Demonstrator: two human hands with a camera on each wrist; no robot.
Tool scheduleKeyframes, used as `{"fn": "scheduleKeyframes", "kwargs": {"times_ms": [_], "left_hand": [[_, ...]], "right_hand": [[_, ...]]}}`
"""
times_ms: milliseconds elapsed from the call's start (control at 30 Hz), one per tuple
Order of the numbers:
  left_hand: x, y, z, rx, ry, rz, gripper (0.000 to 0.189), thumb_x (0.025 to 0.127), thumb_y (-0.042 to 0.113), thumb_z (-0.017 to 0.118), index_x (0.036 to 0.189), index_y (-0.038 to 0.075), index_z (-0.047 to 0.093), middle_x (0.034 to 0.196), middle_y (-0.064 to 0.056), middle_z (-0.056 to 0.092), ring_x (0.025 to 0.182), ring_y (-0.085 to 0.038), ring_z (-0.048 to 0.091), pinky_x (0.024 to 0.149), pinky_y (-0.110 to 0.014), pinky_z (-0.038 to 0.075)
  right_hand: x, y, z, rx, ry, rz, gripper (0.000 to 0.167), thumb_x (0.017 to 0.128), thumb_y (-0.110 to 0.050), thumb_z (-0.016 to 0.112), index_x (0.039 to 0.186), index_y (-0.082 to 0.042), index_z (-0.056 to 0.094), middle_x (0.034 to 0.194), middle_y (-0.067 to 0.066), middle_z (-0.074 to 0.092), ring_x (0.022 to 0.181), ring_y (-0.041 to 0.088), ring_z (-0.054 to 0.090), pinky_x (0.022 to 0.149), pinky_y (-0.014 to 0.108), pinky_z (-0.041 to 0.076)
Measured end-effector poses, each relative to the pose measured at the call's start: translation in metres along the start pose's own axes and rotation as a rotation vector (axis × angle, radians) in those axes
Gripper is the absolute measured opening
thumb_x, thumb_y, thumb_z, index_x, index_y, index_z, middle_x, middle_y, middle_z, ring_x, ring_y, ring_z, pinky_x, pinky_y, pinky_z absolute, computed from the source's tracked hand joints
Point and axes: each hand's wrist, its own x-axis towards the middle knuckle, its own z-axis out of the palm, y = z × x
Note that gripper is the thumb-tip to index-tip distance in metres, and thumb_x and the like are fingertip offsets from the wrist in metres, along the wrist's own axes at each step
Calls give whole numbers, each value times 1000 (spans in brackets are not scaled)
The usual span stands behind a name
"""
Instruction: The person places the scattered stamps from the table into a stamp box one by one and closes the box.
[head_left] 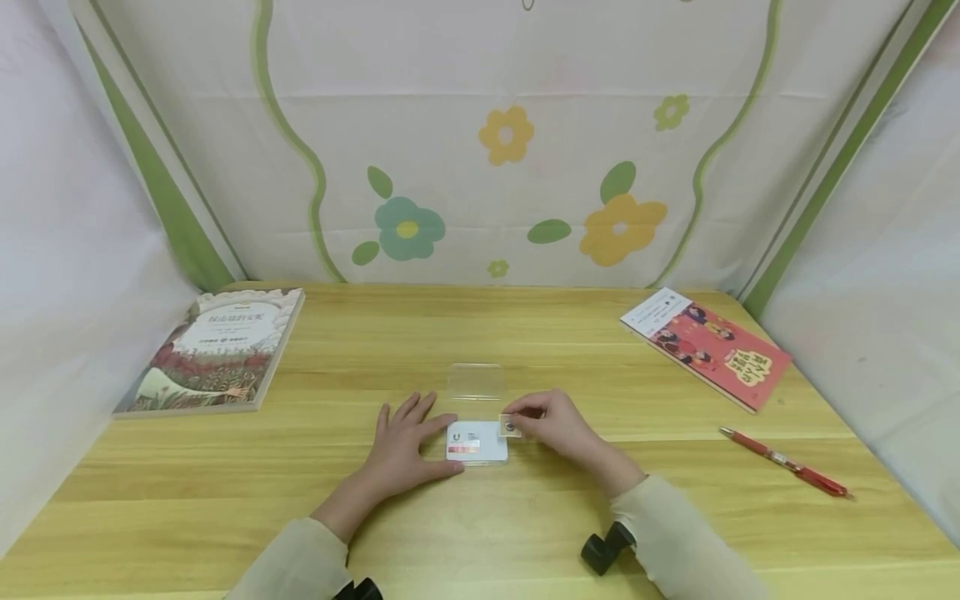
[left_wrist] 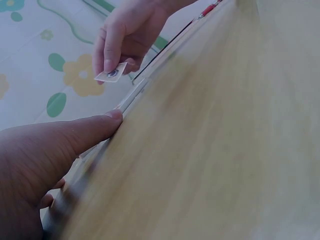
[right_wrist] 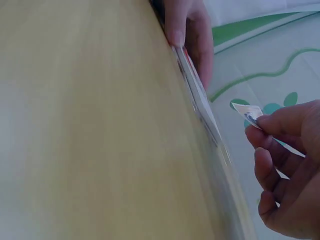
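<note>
A flat white rectangular case (head_left: 487,446) with a printed label and a pinkish-red strip lies on the table, close to the person. The left hand (head_left: 405,450) steadies its left end between thumb and index finger, the other fingers spread on the wood. Between right thumb and fingertips, the right hand (head_left: 558,429) pinches a small square sticker-like piece (head_left: 510,426) with a dark round mark. That piece is over the case's upper right corner in the head view; the right wrist view shows the piece (right_wrist: 248,112) raised off the case (right_wrist: 197,92). Just behind lies a clear plastic rectangle (head_left: 477,382).
An illustrated book (head_left: 217,350) is at the table's back left. Toward the back right is a red booklet (head_left: 705,346), with a red pen (head_left: 787,463) in front of it. Patterned fabric walls (head_left: 450,100) enclose the wooden table (head_left: 187,500) at the back and sides.
</note>
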Motion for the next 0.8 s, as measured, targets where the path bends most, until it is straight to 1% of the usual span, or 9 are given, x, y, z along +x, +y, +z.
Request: {"fn": "scheduleKeyframes", "kwargs": {"times_ms": [100, 233, 467, 567, 700, 800], "left_hand": [[0, 0, 0, -4, -3, 3, 68, 65, 63, 59, 119, 22, 54, 136, -12, 30, 126, -31, 15, 93, -58, 0], [0, -1, 1, 3, -4, 2, 69, 65, 65, 57, 119, 23, 54, 136, -11, 30, 126, -31, 15, 93, -58, 0], [0, 0, 1, -1, -9, 2, 69, 65, 64, 57, 119, 23, 53, 136, -11, 29, 126, -31, 15, 93, -57, -1], [0, 0, 0, -1, -2, 6, 68, 65, 64, 57, 119, 22, 54, 136, -12, 30, 126, -31, 15, 93, -58, 0], [0, 0, -1, 4, 4, 11, 67, 65, 63, 58, 118, 22, 54, 135, -12, 30, 125, -32, 16, 93, -58, 0], [0, 0, -1, 11, 3, 12, 67, 65, 63, 57, 118, 22, 54, 135, -13, 31, 125, -32, 16, 92, -59, 1]], "right_hand": [[-1, -10, 8, 79, -9, 22, 10, 78, -4, 62, 86, -1, 67, 81, 5, 63, 69, 14, 50, 59, 24, 42], [-5, -23, 14, 129, -2, 51, 11, 77, 0, 61, 86, 4, 66, 81, 9, 62, 69, 14, 50, 59, 24, 41], [-8, -29, 18, 76, -8, 69, 11, 77, 0, 61, 86, 5, 66, 83, 12, 62, 68, 15, 50, 58, 22, 41], [-9, -31, 19, 40, 1, 71, 10, 77, 0, 61, 85, 4, 66, 80, 11, 62, 67, 14, 48, 56, 22, 41], [-11, -32, 22, 2, 16, 50, 10, 76, 1, 62, 85, 4, 66, 74, 7, 58, 62, 14, 46, 52, 20, 38], [-9, -24, 24, -11, 24, 14, 10, 76, 1, 62, 85, 3, 65, 70, 5, 55, 60, 15, 44, 49, 20, 36]]}}
